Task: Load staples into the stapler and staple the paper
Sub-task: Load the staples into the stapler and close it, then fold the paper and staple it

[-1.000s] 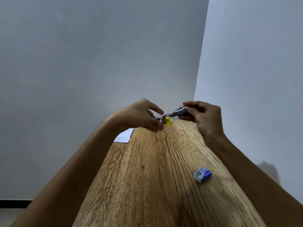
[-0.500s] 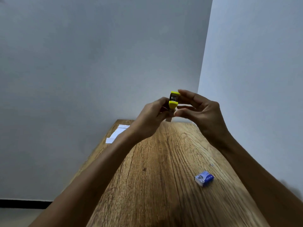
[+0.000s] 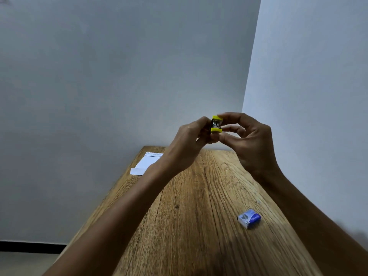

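A small yellow stapler [image 3: 216, 124] is held up in the air above the far end of the wooden table [image 3: 189, 226], its metal front end facing me. My left hand [image 3: 191, 144] grips it from the left and below. My right hand [image 3: 249, 140] pinches it from the right, with a finger on its yellow top and the thumb under it. A small blue staple box [image 3: 249, 218] lies on the table near my right forearm. White paper [image 3: 147, 163] lies at the table's far left edge, partly hidden by my left wrist.
The table stands in a corner: a grey wall runs behind and along its left side, a lighter wall along its right side. A dark skirting strip [image 3: 29, 247] and floor show at the lower left.
A second ago the stapler lay low and sideways with its metal magazine showing; both hands have raised it and turned its front toward me. The hands have barely moved in the last half second.
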